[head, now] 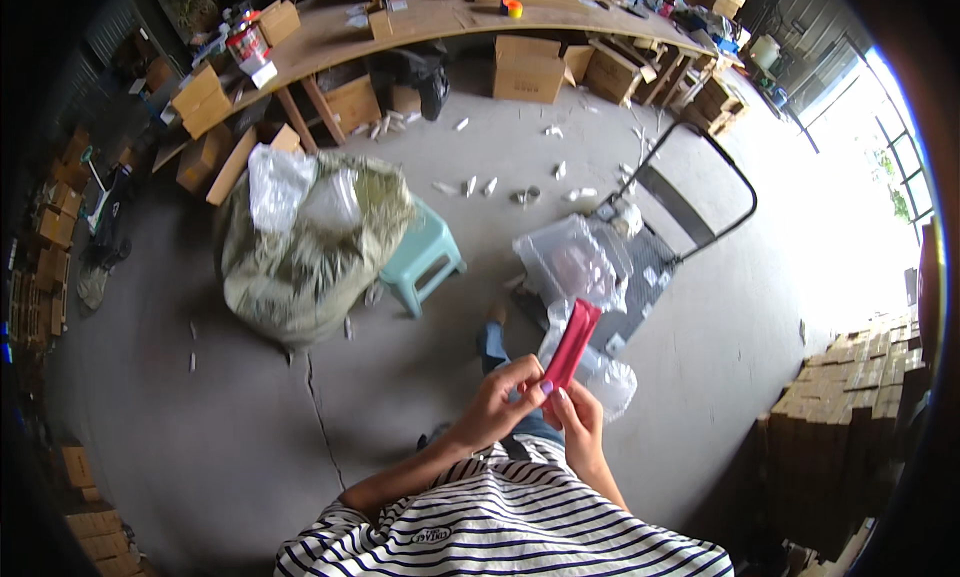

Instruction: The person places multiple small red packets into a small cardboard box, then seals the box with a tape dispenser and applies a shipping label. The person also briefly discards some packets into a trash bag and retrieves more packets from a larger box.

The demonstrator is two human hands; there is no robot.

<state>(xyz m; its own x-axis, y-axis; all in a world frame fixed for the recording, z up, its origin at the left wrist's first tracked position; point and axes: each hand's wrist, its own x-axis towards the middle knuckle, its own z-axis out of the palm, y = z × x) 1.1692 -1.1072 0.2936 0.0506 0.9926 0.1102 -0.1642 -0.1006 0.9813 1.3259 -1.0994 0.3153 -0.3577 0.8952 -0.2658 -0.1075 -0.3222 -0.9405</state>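
A long, flat pink-red packet (574, 343) points up and away from me, its lower end pinched between the fingers of both hands. My left hand (508, 398) holds it from the left side, thumb on top. My right hand (576, 415) grips the bottom end from the right, the thumb and fingertips close to those of the left. Beyond the packet, clear air-cushion plastic packaging (577, 265) lies on a dark platform trolley (646, 280) with a black folding handle (742, 175).
A stuffed green woven sack (300, 277) with clear plastic bags on top stands left, beside a light-green plastic stool (424, 254). Small white pieces litter the concrete floor. A long wooden table (442, 14) crosses the far side, with cardboard boxes (527, 70) beneath. Stacked cartons (840, 382) stand right.
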